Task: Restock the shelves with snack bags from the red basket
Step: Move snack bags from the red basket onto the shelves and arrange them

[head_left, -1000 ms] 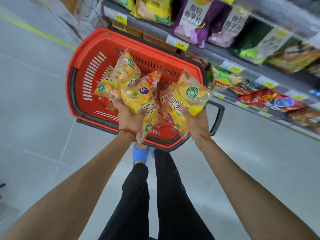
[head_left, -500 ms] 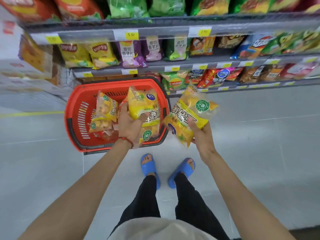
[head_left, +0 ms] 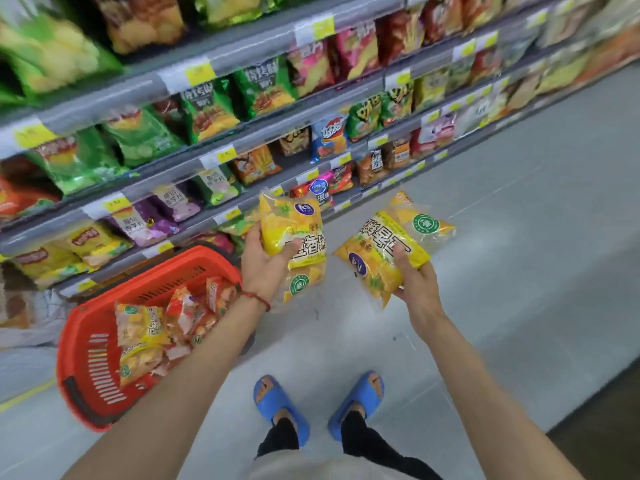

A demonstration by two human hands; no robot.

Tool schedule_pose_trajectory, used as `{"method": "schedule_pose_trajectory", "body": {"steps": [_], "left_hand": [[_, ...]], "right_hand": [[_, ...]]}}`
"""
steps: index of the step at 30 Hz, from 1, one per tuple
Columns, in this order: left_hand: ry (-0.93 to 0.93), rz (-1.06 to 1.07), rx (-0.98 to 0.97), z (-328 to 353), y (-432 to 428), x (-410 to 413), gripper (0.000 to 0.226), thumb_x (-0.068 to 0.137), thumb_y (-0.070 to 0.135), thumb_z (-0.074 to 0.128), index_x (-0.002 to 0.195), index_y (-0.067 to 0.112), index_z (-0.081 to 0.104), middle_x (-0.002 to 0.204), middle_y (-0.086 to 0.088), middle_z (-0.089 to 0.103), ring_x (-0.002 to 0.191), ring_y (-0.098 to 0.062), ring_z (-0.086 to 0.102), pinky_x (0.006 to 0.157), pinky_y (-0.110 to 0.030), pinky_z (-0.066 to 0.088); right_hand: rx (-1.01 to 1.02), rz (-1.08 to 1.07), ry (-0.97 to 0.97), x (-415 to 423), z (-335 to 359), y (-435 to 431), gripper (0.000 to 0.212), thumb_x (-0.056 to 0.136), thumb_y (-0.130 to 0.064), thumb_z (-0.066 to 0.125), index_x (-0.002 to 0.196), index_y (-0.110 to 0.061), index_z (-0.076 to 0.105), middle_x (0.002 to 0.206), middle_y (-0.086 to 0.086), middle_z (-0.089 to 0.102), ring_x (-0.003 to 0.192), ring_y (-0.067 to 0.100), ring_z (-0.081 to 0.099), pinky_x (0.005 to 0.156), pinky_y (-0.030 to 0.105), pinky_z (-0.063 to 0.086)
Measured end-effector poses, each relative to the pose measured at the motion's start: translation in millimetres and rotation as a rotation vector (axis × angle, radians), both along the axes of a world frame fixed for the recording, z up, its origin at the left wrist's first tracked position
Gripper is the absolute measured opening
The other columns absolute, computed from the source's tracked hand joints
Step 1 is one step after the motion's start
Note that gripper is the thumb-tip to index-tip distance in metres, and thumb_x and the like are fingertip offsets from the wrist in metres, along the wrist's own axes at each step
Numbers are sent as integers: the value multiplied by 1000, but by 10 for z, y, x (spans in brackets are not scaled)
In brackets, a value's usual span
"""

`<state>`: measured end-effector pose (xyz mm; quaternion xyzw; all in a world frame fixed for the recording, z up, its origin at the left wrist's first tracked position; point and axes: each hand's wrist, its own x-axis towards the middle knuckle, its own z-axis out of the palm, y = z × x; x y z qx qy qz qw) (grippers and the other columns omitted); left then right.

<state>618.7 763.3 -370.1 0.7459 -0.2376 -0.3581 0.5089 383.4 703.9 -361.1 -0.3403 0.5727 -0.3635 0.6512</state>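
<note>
My left grip [head_left: 265, 268] curls round a yellow snack bag [head_left: 294, 230]; my right grip [head_left: 417, 289] clasps a second yellow bag [head_left: 388, 244]. Neither has reached the shelves [head_left: 242, 140]. The red basket [head_left: 86, 344] holds several more packets [head_left: 142, 327], so I judge most restocking remains.

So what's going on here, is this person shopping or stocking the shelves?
It looks like restocking. A person stands in a shop aisle facing the snack shelves. The left hand grips a yellow snack bag, and the right hand grips a second yellow bag. Both are held up near the lower shelves, not yet placed. The red basket sits on the floor to their left, with more snack bags inside.
</note>
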Motion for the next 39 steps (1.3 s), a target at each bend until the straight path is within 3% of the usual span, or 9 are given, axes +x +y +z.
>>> {"method": "schedule_pose_trajectory", "body": {"steps": [4, 6, 10, 13, 17, 22, 27, 36, 39], "left_hand": [[-31, -104, -68, 292, -560, -641, 51, 79, 13, 81, 124, 12, 57, 109, 2, 70, 83, 8, 67, 71, -9, 52], [-59, -162, -97, 397, -833, -910, 49, 78, 20, 83, 120, 21, 59, 110, 6, 70, 87, 7, 66, 72, -8, 51], [-129, -223, -156, 610, -1373, -1368, 56, 70, 41, 86, 120, 32, 61, 118, 7, 69, 105, -6, 66, 89, -26, 52], [-118, -243, -200, 722, -1831, -1672, 49, 76, 26, 85, 119, 27, 62, 110, 11, 70, 96, 5, 66, 83, -18, 52], [-60, -270, -235, 805, -2538, -1982, 53, 78, 18, 83, 126, 20, 61, 110, 8, 71, 93, 2, 68, 76, -14, 54], [15, -304, -266, 807, -3622, -2257, 45, 78, 12, 83, 112, 34, 63, 106, 9, 73, 94, -5, 71, 80, -25, 58], [57, -341, -265, 870, -4654, -2476, 55, 79, 7, 80, 129, 16, 59, 110, 2, 73, 94, -9, 72, 75, -24, 59], [27, -331, -275, 1011, -6214, -2921, 55, 82, 16, 80, 130, 26, 56, 112, 10, 70, 93, -1, 70, 77, -20, 57], [41, -286, -272, 999, -6714, -3145, 49, 79, 19, 82, 114, 45, 58, 105, 16, 71, 94, -4, 70, 82, -33, 59]], "right_hand": [[-57, -22, -15, -653, 273, -383, 28, 102, -31, 61, 128, -22, 64, 113, -3, 77, 88, 11, 77, 59, 23, 58], [-80, -52, -25, -947, 371, -590, 26, 102, -32, 61, 125, -22, 65, 112, -2, 77, 89, 12, 77, 60, 24, 59], [-115, -126, -50, -1444, 531, -1015, 24, 101, -33, 62, 123, -23, 66, 111, -3, 78, 91, 14, 77, 61, 25, 60], [-138, -167, -71, -1746, 619, -1389, 19, 102, -31, 62, 119, -25, 67, 108, -4, 79, 90, 15, 78, 62, 26, 60], [-158, -216, -83, -2035, 686, -1999, 19, 101, -32, 62, 119, -26, 66, 106, -4, 79, 89, 16, 78, 62, 27, 60], [-176, -256, -70, -2262, 741, -2941, 28, 101, -34, 63, 126, -23, 64, 110, -3, 79, 94, 18, 77, 66, 29, 62], [-172, -288, -64, -2407, 817, -3922, 33, 99, -35, 65, 129, -20, 63, 112, -2, 78, 94, 17, 77, 66, 28, 62], [-166, -281, -110, -2893, 855, -5515, 19, 100, -37, 62, 117, -28, 65, 110, -4, 78, 91, 15, 77, 61, 25, 60], [-188, -204, -108, -3153, 823, -6063, 25, 101, -35, 61, 124, -26, 63, 112, -4, 78, 93, 15, 77, 64, 25, 61]]}}
